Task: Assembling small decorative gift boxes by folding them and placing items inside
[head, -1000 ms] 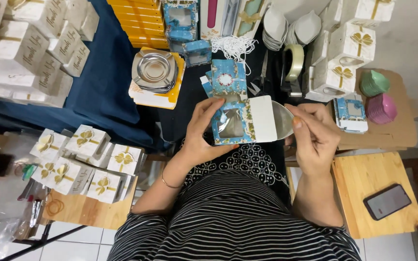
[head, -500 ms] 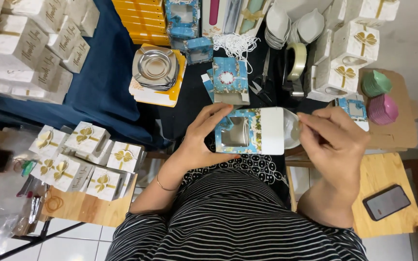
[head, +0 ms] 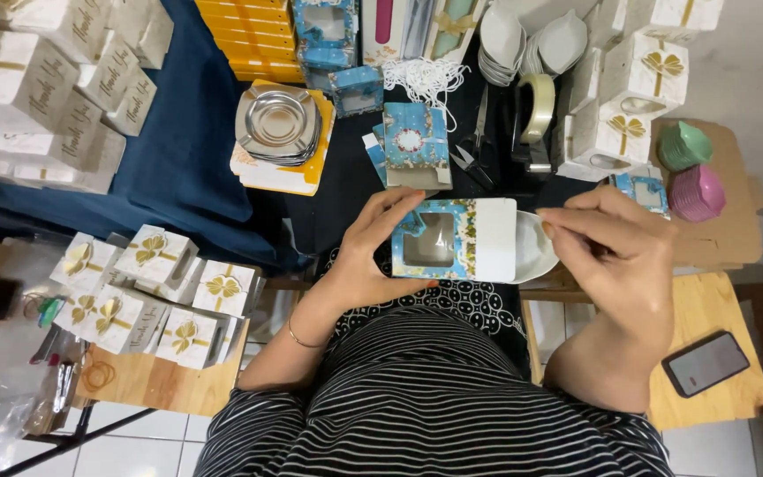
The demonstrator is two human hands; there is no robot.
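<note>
Fingers (head: 399, 210) around blue window box (head: 452, 240)

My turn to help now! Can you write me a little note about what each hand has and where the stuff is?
Left hand: holds the blue windowed box on its side, open end facing right.
Right hand: pinches the white dish at the box's open end; the dish is partly inside.
Done: white boxes with gold bows sit stacked at the left.
Left: the dish is not fully in and the box's end is not closed. More white dishes wait at the top, with a tape dispenser and scissors nearby.
</note>
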